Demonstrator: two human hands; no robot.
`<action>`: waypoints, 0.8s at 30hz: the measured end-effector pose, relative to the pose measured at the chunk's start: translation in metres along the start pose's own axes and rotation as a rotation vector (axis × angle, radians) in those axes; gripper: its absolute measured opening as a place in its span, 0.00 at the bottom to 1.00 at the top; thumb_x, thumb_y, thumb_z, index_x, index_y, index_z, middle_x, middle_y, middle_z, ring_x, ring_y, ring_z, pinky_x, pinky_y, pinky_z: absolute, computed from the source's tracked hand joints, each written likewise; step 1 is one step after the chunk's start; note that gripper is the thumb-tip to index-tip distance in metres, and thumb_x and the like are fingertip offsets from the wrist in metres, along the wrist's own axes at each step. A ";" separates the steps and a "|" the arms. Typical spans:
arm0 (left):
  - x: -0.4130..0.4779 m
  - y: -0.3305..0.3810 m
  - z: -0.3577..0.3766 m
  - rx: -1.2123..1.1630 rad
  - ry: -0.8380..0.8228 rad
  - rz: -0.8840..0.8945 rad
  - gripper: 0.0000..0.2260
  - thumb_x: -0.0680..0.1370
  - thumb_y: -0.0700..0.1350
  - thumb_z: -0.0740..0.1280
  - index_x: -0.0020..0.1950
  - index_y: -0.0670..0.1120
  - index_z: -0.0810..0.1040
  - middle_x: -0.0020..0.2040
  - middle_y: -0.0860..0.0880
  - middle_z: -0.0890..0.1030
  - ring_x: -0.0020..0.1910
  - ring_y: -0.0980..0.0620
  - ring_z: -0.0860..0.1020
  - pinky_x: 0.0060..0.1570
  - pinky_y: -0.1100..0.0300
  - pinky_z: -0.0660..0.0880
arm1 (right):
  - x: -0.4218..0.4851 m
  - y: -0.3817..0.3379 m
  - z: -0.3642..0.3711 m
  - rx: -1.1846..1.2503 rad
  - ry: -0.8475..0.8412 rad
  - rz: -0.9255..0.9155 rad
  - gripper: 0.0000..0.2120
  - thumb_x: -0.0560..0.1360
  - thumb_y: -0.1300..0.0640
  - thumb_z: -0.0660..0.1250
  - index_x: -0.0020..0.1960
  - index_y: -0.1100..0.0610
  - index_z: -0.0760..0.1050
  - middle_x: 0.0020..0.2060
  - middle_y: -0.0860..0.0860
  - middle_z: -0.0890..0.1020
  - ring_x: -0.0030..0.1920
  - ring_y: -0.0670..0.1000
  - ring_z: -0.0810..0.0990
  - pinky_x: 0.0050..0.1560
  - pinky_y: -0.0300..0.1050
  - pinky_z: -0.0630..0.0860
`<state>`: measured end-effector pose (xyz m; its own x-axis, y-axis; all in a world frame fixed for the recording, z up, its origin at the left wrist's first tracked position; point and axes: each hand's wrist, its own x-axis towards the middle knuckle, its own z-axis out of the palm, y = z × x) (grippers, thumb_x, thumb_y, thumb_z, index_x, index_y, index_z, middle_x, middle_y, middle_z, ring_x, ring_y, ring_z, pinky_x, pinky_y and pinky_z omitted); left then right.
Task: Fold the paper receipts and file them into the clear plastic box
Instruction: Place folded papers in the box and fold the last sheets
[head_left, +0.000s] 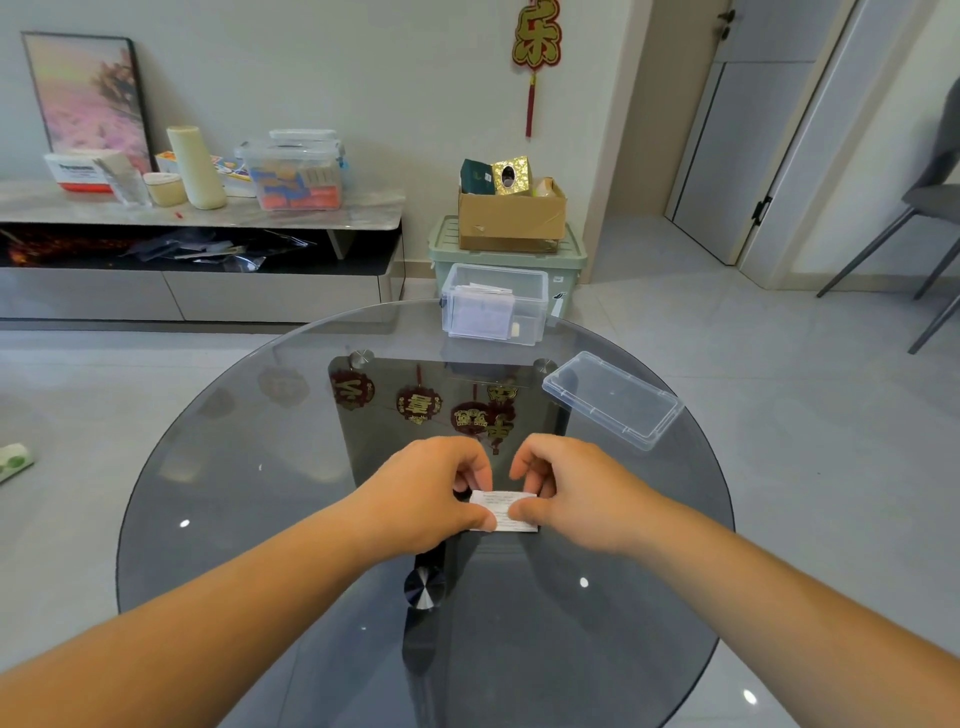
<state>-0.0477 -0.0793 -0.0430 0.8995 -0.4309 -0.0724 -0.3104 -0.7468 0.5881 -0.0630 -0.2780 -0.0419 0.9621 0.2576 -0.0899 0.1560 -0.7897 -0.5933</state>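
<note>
Receipt (503, 512) lies crosswise, pinched by left hand (434, 493) and right hand (566, 493); box (496, 304) (lid off) lies well beyond, slightly left.

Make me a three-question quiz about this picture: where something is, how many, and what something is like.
1. Where is the clear lid?
A) on the box
B) on the floor
C) on the glass table

2. How many hands hold the receipt?
A) none
B) two
C) one

3. The clear plastic box is:
A) open with papers inside
B) shut
C) open and empty

Answers:
1 C: the lid lies flat on the table, to the right of the hands.
2 B: the left hand and the right hand both pinch it.
3 A: no lid is on it, and white papers show through its wall.
</note>
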 end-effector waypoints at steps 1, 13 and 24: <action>-0.001 0.000 0.000 -0.013 -0.001 0.007 0.13 0.71 0.51 0.78 0.47 0.58 0.76 0.47 0.59 0.79 0.49 0.60 0.77 0.51 0.62 0.77 | 0.001 -0.001 -0.002 0.010 -0.031 0.018 0.13 0.72 0.52 0.76 0.52 0.46 0.75 0.42 0.44 0.79 0.43 0.45 0.79 0.47 0.45 0.79; -0.001 0.002 -0.004 -0.059 -0.057 0.027 0.19 0.70 0.50 0.79 0.56 0.58 0.76 0.48 0.57 0.78 0.44 0.56 0.78 0.45 0.63 0.77 | 0.000 -0.017 -0.010 -0.074 -0.152 0.005 0.08 0.73 0.52 0.75 0.43 0.47 0.75 0.41 0.45 0.78 0.42 0.48 0.78 0.42 0.43 0.76; -0.003 0.000 -0.003 -0.062 -0.092 0.043 0.05 0.73 0.51 0.77 0.45 0.53 0.82 0.36 0.57 0.79 0.32 0.64 0.74 0.32 0.71 0.69 | -0.001 -0.012 -0.008 0.059 -0.121 -0.024 0.10 0.69 0.56 0.78 0.41 0.49 0.77 0.37 0.47 0.82 0.35 0.44 0.76 0.41 0.46 0.78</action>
<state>-0.0494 -0.0764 -0.0401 0.8527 -0.5088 -0.1181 -0.3261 -0.6952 0.6406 -0.0638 -0.2732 -0.0280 0.9237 0.3439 -0.1688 0.1618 -0.7496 -0.6418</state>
